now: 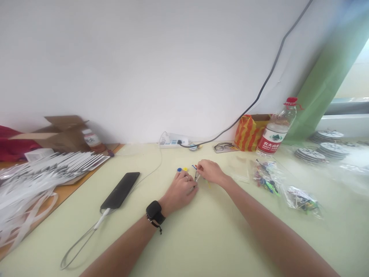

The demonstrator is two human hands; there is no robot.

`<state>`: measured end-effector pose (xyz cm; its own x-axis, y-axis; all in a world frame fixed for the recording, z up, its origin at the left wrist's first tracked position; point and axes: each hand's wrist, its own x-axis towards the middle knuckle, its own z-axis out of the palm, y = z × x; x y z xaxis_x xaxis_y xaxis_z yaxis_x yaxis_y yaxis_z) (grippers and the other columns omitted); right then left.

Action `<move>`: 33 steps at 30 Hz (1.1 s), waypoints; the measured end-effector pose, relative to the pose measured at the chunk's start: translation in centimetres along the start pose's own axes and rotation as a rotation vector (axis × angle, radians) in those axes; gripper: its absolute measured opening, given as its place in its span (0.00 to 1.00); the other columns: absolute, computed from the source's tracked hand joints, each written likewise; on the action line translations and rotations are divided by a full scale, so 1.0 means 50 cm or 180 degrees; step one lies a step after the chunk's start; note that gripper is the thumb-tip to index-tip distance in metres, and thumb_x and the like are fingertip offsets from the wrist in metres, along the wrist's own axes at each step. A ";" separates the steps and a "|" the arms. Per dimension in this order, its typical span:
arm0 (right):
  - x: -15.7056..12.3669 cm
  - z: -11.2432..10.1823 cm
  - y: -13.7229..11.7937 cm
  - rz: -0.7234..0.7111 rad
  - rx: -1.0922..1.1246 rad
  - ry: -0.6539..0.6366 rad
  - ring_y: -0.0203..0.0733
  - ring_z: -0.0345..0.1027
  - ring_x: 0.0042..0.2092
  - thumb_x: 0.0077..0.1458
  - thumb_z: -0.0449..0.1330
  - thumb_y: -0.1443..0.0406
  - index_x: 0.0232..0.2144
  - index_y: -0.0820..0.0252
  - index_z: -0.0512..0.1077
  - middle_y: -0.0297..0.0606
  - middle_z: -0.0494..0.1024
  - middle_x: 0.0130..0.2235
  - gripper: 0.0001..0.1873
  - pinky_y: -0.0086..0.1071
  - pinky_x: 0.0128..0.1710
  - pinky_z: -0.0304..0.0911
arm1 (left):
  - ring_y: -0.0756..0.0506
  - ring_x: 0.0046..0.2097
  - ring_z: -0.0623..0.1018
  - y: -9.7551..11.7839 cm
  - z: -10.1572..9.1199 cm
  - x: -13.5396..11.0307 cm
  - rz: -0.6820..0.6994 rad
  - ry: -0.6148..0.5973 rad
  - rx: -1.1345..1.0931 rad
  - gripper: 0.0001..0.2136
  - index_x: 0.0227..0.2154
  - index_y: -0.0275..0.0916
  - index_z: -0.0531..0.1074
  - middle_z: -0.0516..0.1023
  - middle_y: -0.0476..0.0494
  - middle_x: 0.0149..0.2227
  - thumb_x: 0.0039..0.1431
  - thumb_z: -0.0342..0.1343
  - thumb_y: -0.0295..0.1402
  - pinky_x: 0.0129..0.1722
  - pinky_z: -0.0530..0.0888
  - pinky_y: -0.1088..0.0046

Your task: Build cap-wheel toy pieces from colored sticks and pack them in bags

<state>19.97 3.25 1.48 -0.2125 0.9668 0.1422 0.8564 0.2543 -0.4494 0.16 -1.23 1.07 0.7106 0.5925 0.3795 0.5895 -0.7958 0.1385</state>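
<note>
My left hand (181, 189), with a ring and a black watch (153, 210) on its wrist, rests on the pale table. Its fingers are curled and closed around something small and largely hidden. Facing it, my right hand (212, 171) pinches a small white plastic piece (197, 177) between thumb and fingertips. A thin blue piece (194, 167) and a bit of red show beside the right fingertips. Just beyond the left knuckles lie a round blue piece (179, 169) and a round yellow piece (185, 169).
Left of my hands lies a phone (121, 191) on a cable. A power strip (173, 141) and eyeglasses (224, 146) sit near the wall. To the right are a big water bottle (273, 132), bags of small coloured parts (266, 177) and stacked discs (310, 155). White packets (69, 165) crowd the left.
</note>
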 end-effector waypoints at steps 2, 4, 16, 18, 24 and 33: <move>0.002 -0.005 0.000 0.0028 -0.0006 0.0096 0.38 0.70 0.40 0.62 0.59 0.66 0.33 0.57 0.72 0.36 0.79 0.38 0.04 0.30 0.35 0.53 | 0.39 0.46 0.72 0.002 -0.002 0.000 -0.0004 -0.0023 -0.0012 0.09 0.35 0.41 0.79 0.78 0.42 0.35 0.66 0.53 0.31 0.48 0.67 0.58; 0.006 -0.010 0.002 0.0065 -0.0011 0.0188 0.39 0.70 0.42 0.64 0.58 0.65 0.34 0.57 0.72 0.37 0.79 0.41 0.05 0.30 0.36 0.53 | 0.39 0.47 0.72 0.003 -0.003 0.000 -0.0008 -0.0034 -0.0034 0.09 0.35 0.41 0.79 0.78 0.42 0.35 0.66 0.53 0.31 0.48 0.67 0.57; 0.003 -0.014 0.017 -0.0096 0.0137 -0.0223 0.38 0.70 0.37 0.57 0.64 0.65 0.31 0.57 0.74 0.36 0.79 0.37 0.04 0.29 0.34 0.56 | 0.37 0.51 0.71 -0.001 -0.018 -0.002 -0.0091 -0.0001 -0.0036 0.07 0.38 0.43 0.79 0.81 0.44 0.43 0.62 0.56 0.31 0.50 0.67 0.55; 0.002 -0.013 0.021 -0.0163 0.0173 -0.0266 0.38 0.70 0.38 0.57 0.63 0.66 0.33 0.57 0.75 0.37 0.79 0.39 0.01 0.28 0.35 0.57 | 0.36 0.54 0.70 -0.004 -0.028 -0.005 0.0000 -0.0079 -0.0072 0.09 0.40 0.44 0.78 0.81 0.45 0.46 0.57 0.57 0.29 0.51 0.66 0.55; 0.005 -0.013 0.033 -0.0282 0.0341 -0.0364 0.38 0.70 0.39 0.54 0.61 0.73 0.35 0.59 0.76 0.39 0.77 0.42 0.06 0.27 0.37 0.60 | 0.36 0.56 0.70 -0.017 -0.046 -0.010 0.0079 -0.0269 -0.0139 0.16 0.44 0.46 0.78 0.81 0.48 0.49 0.53 0.56 0.25 0.53 0.67 0.55; 0.007 -0.017 0.037 -0.0248 0.0491 -0.0496 0.36 0.70 0.35 0.54 0.60 0.75 0.37 0.60 0.77 0.38 0.78 0.39 0.10 0.25 0.34 0.61 | 0.36 0.55 0.71 -0.034 -0.049 -0.010 0.0014 -0.0161 -0.0144 0.14 0.45 0.47 0.79 0.81 0.45 0.46 0.57 0.57 0.28 0.52 0.68 0.56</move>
<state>21.88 4.04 1.45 -0.3556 0.9333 0.0492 0.7550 0.3179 -0.5735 -2.13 -0.48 2.89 0.7325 0.5935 0.3335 0.5691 -0.8026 0.1785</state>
